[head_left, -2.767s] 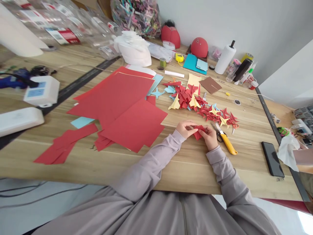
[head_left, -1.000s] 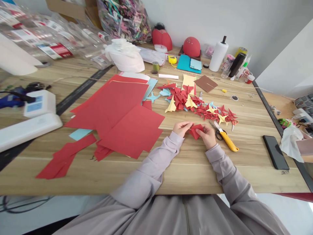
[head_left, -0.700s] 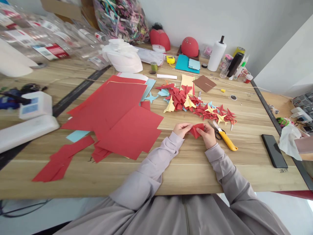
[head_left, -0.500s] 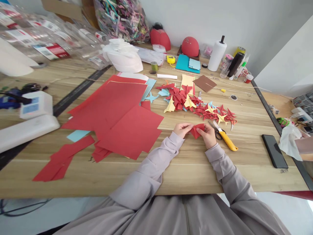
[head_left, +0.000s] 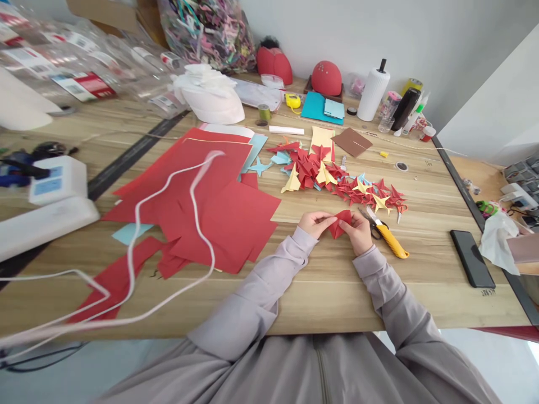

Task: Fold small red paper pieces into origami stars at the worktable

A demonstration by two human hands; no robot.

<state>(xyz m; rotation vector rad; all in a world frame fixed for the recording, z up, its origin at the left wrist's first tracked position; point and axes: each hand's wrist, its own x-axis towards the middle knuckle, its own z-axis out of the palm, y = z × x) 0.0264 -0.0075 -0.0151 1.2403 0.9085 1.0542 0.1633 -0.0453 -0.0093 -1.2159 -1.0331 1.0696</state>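
A small folded piece of red paper (head_left: 339,225) is pinched between both hands above the near middle of the table. My left hand (head_left: 315,224) grips its left side with thumb and fingers. On the right side, my right hand (head_left: 360,232) presses it with the thumb on top. Just right of that hand lie a yellow utility knife (head_left: 393,241) and black-handled scissors (head_left: 374,229), partly covered by the knife and hand. Beyond the hands spreads a heap of folded red paper shapes (head_left: 310,167), mixed with yellow and blue ones.
Large red paper sheets (head_left: 227,224) are stacked on the left, with red strips near them. A blurred white cord (head_left: 105,324) loops over them. A phone (head_left: 471,259) lies at right. Plastic bottles (head_left: 88,87), a white mask stack (head_left: 208,101) and a white cylinder (head_left: 372,95) stand farther back.
A white cord has come into view at the left, across the red sheets and strips. The red paper between my hands is tilted slightly differently. Both hands stay nearly in place.
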